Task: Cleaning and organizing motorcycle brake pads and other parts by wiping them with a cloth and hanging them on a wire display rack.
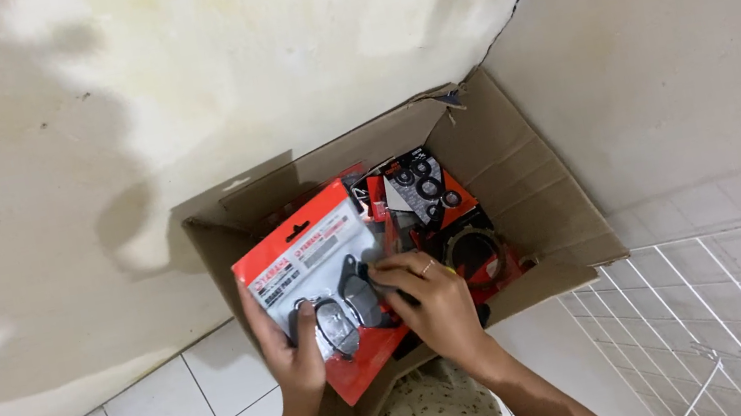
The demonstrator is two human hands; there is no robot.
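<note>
While both hands are clamping it over the near rim of the cardboard box (532, 200), the red blister pack of brake pads (328, 281) is lying tilted, its long axis running from 11 to 5 o'clock. The left hand (292, 349) is pinching the 7 o'clock edge; the right hand (433, 303) is pressing fingertips on the 3 o'clock side. More red-and-black parts packets (429, 193) are sitting at 1 o'clock.

1 cardboard box (528, 180), 2 hands, 1 red blister pack (329, 291) w/ 2 dark pads (345, 312), several more packs in box.
</note>
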